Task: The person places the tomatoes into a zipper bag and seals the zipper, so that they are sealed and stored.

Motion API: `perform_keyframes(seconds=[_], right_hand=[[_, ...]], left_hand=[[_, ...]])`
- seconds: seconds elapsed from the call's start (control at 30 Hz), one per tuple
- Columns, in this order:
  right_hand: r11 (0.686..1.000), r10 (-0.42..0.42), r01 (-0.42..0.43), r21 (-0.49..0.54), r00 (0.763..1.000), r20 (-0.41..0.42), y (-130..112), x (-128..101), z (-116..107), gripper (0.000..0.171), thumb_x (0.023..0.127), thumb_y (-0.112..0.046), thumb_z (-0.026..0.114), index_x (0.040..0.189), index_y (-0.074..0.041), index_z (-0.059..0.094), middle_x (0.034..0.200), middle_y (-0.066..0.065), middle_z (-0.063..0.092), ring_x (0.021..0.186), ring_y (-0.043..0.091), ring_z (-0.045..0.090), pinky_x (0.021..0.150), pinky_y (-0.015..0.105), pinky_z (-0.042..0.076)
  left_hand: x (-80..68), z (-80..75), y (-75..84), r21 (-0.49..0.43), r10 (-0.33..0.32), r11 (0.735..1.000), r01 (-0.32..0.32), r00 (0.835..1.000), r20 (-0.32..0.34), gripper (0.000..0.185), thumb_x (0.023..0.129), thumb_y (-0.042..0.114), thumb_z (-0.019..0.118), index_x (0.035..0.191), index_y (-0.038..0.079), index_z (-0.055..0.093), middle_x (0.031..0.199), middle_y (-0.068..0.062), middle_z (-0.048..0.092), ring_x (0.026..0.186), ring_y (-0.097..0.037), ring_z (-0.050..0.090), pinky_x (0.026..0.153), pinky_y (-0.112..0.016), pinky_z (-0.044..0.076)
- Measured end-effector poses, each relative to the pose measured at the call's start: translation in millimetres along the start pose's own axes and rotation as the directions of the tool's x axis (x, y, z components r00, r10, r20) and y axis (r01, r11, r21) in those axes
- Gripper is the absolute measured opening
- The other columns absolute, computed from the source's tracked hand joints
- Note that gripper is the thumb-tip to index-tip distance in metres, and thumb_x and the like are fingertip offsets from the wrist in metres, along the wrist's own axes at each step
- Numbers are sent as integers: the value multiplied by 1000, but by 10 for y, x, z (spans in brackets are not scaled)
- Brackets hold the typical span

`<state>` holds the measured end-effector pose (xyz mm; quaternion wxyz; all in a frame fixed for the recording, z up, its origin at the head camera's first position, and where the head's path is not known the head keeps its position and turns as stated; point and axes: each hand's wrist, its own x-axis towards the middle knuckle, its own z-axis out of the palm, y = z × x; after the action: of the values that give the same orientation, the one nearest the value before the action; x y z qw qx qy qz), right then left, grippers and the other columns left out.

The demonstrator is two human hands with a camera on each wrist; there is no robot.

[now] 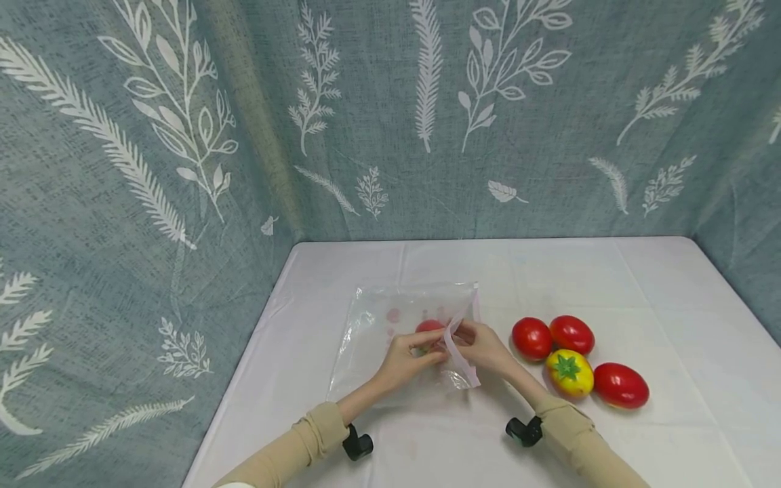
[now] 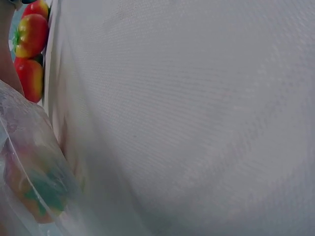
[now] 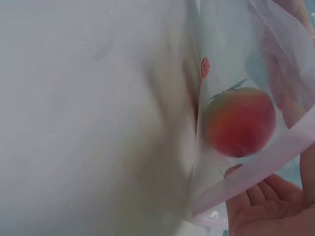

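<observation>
Pinching bag [image 1: 390,325] rim, hands [image 1: 445,349], tomato [image 1: 428,327] prob. inside

Beige long sleeves [image 1: 305,437], a small black wrist camera [image 1: 357,445] under each cuff.

staged tabletop [image 1: 610,271], leaf-print fabric backdrop [image 1: 390,115]

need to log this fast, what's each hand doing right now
Left hand: holding a tomato inside the plastic bag.
Right hand: fingers pinching the bag's pink opening strip.
</observation>
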<state>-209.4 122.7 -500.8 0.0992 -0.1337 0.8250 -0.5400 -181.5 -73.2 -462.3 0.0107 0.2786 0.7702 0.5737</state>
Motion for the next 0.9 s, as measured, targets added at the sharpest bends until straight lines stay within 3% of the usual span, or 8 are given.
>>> perform_keyframes(seconds=[0.1,0.37,0.63,0.9], right_hand=[[1000,-5,5,8,1000,-4,-6,-38,-23,57,85,-14,71,132,8,48,132,29,53,120,40,54,98,43,47],[996,82,-82,17,996,-15,-34,-150,-86,69,84,-24,73,137,8,42,138,28,47,123,39,52,98,43,47],[995,92,-91,27,995,-25,-51,-247,-157,69,84,-29,72,140,-1,43,142,21,47,127,37,49,100,43,46],[996,92,-93,-18,995,-43,-114,-319,-261,72,84,-33,72,140,1,42,142,22,46,128,38,48,99,44,46]], left_hand=[[-4,2,3,-3,-2,1000,2,1000,-2,38,78,-2,72,114,-8,64,97,-22,71,79,-9,62,71,-29,55],[-12,-4,9,1,-24,1000,24,1000,-1,38,78,0,73,115,-7,64,104,-21,70,77,-4,58,70,-27,54],[-8,-6,8,19,-24,1000,23,1000,1,39,78,1,73,115,-6,64,104,-20,70,77,-6,58,71,-27,54],[6,-14,27,23,-37,999,37,999,4,39,78,1,73,115,-6,64,106,-20,70,78,-10,59,72,-27,53]])
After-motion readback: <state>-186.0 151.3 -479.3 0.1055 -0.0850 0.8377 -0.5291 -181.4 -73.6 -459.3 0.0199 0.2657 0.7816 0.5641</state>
